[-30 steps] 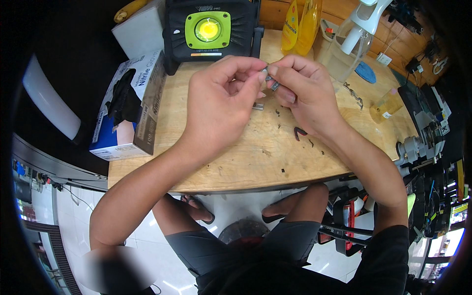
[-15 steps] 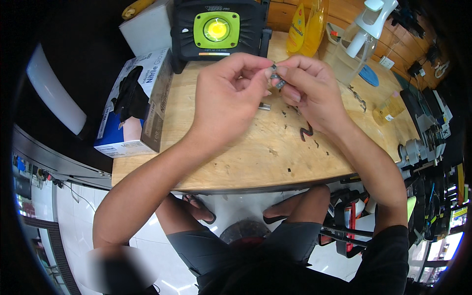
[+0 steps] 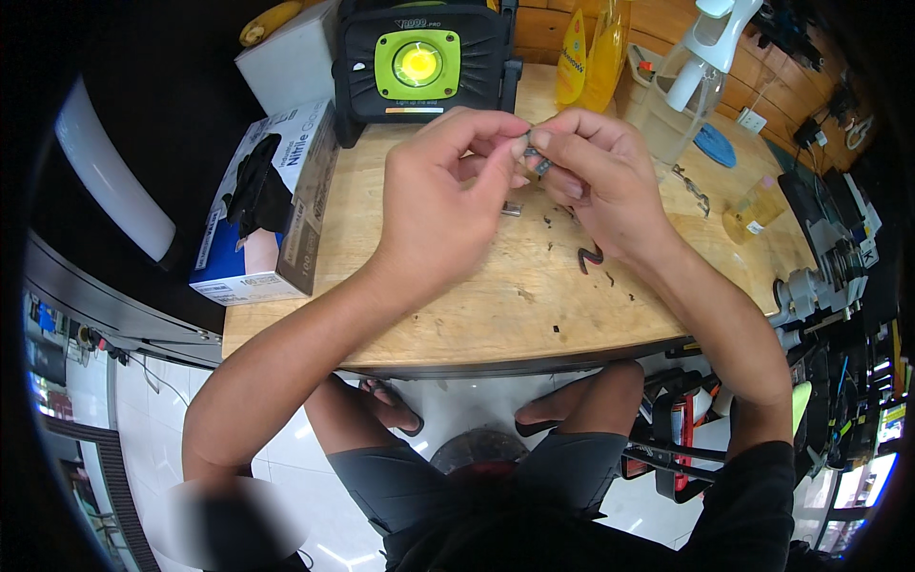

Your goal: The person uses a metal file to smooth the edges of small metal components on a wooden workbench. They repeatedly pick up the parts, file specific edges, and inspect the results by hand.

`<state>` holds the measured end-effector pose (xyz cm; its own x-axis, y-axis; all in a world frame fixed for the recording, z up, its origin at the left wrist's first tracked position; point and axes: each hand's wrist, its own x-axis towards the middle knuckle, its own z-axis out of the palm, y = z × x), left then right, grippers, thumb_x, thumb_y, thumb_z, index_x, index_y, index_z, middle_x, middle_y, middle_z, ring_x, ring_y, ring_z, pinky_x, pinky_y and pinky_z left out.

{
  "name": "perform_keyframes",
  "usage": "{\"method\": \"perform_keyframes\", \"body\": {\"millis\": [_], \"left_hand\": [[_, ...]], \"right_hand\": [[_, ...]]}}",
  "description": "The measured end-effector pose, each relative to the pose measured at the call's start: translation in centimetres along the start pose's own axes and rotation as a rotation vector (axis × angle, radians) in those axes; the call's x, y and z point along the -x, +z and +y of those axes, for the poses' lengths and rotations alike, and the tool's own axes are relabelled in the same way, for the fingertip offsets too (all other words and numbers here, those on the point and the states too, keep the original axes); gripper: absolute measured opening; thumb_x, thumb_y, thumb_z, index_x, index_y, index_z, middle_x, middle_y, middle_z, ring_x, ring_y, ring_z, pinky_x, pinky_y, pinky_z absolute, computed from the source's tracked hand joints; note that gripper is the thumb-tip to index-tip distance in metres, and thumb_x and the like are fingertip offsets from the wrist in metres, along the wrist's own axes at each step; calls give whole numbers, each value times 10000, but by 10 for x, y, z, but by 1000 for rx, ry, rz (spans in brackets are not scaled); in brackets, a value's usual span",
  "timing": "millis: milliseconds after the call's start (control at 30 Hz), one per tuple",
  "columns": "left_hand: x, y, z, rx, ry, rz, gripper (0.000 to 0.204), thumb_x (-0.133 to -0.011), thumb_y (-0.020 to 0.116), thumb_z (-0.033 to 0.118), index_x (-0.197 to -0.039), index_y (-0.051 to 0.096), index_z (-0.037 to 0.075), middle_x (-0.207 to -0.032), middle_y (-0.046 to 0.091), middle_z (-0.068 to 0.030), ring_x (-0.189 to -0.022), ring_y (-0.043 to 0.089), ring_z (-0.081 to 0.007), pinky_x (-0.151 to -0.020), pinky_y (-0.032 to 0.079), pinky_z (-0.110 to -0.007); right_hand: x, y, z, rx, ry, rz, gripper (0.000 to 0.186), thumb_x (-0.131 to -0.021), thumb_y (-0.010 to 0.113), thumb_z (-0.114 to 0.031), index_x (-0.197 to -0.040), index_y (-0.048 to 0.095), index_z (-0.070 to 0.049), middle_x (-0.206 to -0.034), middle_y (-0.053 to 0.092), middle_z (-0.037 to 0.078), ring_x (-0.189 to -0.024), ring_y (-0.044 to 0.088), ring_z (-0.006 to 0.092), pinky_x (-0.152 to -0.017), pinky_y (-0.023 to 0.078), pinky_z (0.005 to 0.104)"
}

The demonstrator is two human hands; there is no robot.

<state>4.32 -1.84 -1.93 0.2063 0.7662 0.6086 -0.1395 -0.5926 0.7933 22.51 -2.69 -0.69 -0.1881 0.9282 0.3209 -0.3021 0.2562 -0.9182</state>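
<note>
– Where's the small grey piece [image 3: 542,167]?
– Pinched at the fingertips of the left hand [image 3: 440,191] and right hand [image 3: 615,186], above the surface [image 3: 457,324], nearer its far edge than its near one
– Why so close to the lamp [image 3: 417,65]?
– Probably for light; its smallness likely calls for fingertips

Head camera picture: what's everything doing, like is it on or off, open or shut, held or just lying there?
Left hand: pinching the small grey part
Right hand: pinching it too
Small grey part: held between both hands
Work light: on, glowing yellow
Glove box: open
Black glove: poking out of the glove box
Spray bottle: upright, trigger head on
Dark red strip: bent, lying on the wooden table
</note>
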Motion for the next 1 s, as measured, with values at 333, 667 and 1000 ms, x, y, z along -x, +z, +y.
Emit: {"method": "perform_keyframes", "body": {"millis": [333,667,1000], "left_hand": [[-4,-2,5,100,-41,-4,165,-1017,652,6,-1146,686,-90,-1041,742,-109,-905,721,-112,-810,630,-268],[-4,-3,5,98,-39,-22,157,-1019,647,10,-1139,686,-83,-1021,743,-104,-897,712,-99,-802,622,-258],[0,-1,7,145,-59,-29,155,-1022,660,20,-1140,680,-78,-1022,739,-110,-900,715,-114,-796,619,-261]], "right_hand": [[-3,-3,0,73,-36,-31,125,-992,707,-108,-1035,701,9,-879,730,31,-618,507,32,-531,348,215],[-3,-1,2,48,-36,-12,121,-988,705,-104,-1031,696,9,-863,721,29,-611,492,39,-526,350,220],[3,6,-3,-55,-2,-2,103,-974,690,-84,-1012,692,12,-834,708,34,-592,482,43,-524,350,219]]}}
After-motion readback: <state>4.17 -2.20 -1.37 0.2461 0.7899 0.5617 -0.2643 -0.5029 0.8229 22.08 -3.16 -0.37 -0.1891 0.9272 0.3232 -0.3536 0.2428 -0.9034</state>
